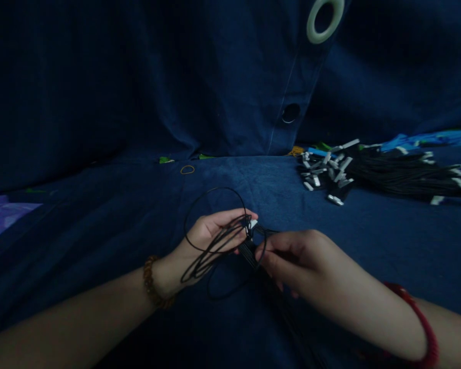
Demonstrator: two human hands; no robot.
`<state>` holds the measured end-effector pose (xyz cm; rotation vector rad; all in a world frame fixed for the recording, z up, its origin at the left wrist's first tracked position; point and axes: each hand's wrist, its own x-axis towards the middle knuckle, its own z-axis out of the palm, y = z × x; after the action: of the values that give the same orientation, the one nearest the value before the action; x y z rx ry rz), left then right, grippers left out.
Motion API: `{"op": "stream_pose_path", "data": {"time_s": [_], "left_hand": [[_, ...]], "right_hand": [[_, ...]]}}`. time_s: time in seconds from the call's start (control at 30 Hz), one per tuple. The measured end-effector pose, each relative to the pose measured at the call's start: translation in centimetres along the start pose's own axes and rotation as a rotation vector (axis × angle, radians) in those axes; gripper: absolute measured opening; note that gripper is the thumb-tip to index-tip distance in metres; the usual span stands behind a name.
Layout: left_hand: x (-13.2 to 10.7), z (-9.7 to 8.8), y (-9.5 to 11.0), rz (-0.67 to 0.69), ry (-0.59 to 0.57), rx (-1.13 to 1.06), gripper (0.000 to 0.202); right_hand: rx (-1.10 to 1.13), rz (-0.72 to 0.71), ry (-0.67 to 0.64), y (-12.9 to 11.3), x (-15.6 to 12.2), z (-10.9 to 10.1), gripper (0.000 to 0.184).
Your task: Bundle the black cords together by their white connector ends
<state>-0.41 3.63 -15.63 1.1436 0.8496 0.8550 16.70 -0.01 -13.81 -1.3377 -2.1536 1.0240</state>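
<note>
Thin black cables [219, 240] run in loose loops over and around my left hand [215, 230], whose fingers are closed on the bundle near a small white connector [252, 224]. Close by on the right, my right hand [292, 259] pinches the black strands with thumb and forefinger. One wide loop stands out beyond the fingers of my left hand. Below both hands the rest of the cables hang down into dark shadow, where their ends cannot be made out.
A pile of black cables with white connectors [332, 166] lies at the right, with blue cables [426, 138] behind it. A rubber band [187, 169] rests on the blue cloth [138, 205]. Purple material [5, 212] lies far left. A blue curtain with ring eyelets [315, 36] hangs behind.
</note>
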Motion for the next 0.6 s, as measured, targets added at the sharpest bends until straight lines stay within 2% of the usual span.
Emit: {"op": "stream_pose_path", "data": {"time_s": [0.17, 0.4, 0.6], "left_hand": [[0.0, 0.0, -0.1, -0.014, 0.000, -0.015, 0.040], [-0.3, 0.1, 0.1, -0.003, -0.016, -0.046, 0.035], [0.1, -0.3, -1.0, -0.032, -0.022, -0.092, 0.029]], "right_hand": [[-0.008, 0.001, 0.005, 0.5, 0.2, 0.1, 0.019], [-0.122, -0.021, 0.036, 0.2, 0.1, -0.3, 0.026], [-0.233, -0.047, 0.071, -0.3, 0.0, -0.5, 0.021]]}}
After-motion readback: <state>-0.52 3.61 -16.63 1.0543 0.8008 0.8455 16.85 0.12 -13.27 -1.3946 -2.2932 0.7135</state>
